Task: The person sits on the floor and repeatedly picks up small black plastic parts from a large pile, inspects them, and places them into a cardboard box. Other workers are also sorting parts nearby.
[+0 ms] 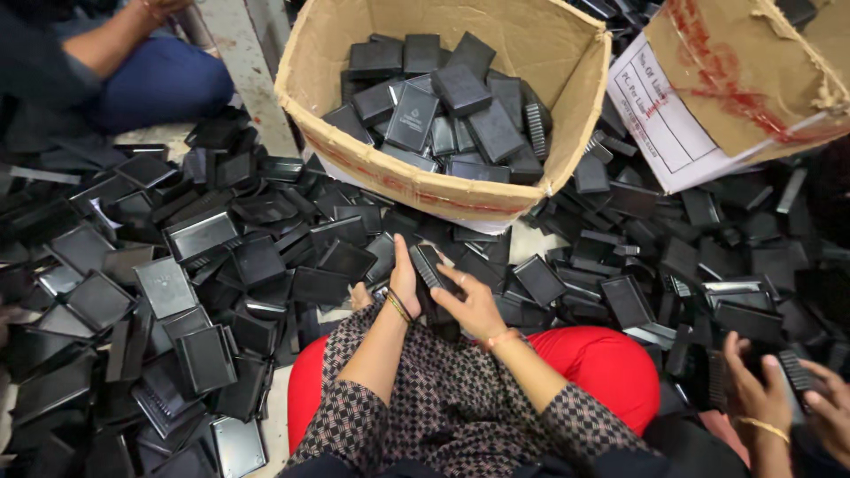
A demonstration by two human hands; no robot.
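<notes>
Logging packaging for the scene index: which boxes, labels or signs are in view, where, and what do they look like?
Open cardboard box: top centre, brown, red-striped tape along its front, holds black plastic cases.
Second cardboard box: top right, brown, tilted, red marks.
Paper label: white sheet with a printed grid, on the second box's left face.
No screens or signs.

A small black plastic case [433,276] with a ribbed edge stands tilted on its end above the lap, pinched between both hands. It is dark, flat and rectangular, its lower part hidden behind the fingers.
</notes>
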